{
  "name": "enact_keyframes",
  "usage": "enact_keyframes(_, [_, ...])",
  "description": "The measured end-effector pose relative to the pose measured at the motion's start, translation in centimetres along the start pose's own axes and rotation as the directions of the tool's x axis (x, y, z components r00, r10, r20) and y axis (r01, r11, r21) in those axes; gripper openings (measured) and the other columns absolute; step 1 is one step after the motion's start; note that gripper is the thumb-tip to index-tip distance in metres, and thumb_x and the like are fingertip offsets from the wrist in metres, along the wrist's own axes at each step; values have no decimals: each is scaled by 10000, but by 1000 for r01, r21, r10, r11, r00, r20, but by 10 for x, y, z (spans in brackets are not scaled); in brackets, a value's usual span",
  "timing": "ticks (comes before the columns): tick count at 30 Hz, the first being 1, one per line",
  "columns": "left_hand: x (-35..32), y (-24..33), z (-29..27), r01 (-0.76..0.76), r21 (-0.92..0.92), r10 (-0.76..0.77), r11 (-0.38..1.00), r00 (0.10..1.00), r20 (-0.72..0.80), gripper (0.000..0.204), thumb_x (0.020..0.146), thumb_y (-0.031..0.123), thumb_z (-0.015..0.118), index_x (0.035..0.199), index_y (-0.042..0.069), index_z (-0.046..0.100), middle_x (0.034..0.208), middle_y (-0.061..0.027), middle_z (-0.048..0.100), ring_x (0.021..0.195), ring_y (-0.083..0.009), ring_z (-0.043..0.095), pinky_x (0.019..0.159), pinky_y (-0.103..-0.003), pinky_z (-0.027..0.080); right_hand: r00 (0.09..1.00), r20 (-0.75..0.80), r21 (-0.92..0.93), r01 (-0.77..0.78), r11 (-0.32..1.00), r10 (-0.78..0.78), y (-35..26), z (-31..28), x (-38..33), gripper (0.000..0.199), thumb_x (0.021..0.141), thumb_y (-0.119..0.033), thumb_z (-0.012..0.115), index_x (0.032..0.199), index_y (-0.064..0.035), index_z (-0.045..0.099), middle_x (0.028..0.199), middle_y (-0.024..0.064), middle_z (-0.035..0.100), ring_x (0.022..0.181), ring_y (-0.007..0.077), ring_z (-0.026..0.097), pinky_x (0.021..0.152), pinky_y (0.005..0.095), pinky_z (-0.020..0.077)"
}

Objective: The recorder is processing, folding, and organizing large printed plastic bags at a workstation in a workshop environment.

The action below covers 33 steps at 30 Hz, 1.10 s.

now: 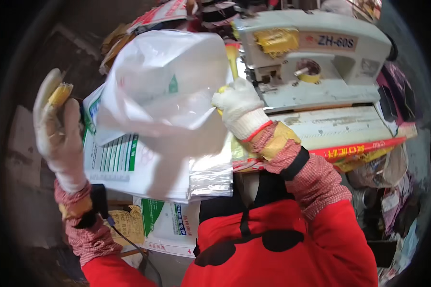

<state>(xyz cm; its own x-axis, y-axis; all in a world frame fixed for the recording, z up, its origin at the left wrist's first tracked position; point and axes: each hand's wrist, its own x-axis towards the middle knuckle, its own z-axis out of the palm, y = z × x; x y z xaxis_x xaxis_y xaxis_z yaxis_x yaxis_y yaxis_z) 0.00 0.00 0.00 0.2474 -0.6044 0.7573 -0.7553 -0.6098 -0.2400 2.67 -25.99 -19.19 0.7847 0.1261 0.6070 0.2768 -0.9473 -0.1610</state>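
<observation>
A white plastic bag (129,91) billows with its mouth wide, above a stack of printed white bags (167,179) in front of me. My right hand (242,103), in a white knitted glove with red trim, is closed on the bag's right edge, close beside the grey sewing machine (316,60). My left hand (60,129), gloved in white with yellow tape round a finger, is raised at the left of the stack. Its fingers are apart and it holds nothing. Part of the stack lies hidden under the bag.
The machine's flat bed (330,126) lies to the right, with a red printed strip (364,152) along its front. More printed bags (170,225) lie below the stack. A cable (136,246) hangs near my left forearm. Bundled cloth (215,14) sits at the back.
</observation>
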Motion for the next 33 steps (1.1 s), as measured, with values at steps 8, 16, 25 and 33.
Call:
enact_keyframes(8, [-156,-65,38,314,416,-504,853,700,506,427,679,161,683,1063,36,546,1062,-174,571,1019,-331,521,839,-398,434,924,194,979,-162,-121,329,-15,-116,-15,155,871,-85,515,991,9,536,825,45,568,746,122,569,684,239,496])
enact_keyframes(16, [-168,-168,34,191,560,-420,806,851,315,185,788,92,476,860,90,646,791,-113,643,739,-279,625,680,-356,503,991,-55,788,-30,614,118,-2,-97,-40,464,698,14,675,1127,-17,501,936,82,603,837,113,552,713,259,468])
enact_keyframes(25, [-257,-152,-7,246,536,-563,808,594,575,265,766,-15,444,944,65,623,890,-134,623,837,-297,595,707,-354,474,931,113,707,-321,630,348,-19,-16,-62,211,777,-140,592,946,-27,535,717,164,582,665,336,577,607,380,449])
enact_keyframes(33, [-423,-183,-48,828,15,-761,560,507,406,256,755,63,492,994,65,583,989,-146,588,954,-305,542,804,-363,451,976,156,703,-3,711,-150,-50,-66,-33,386,693,-215,690,1012,-33,569,839,132,590,772,309,580,704,358,476])
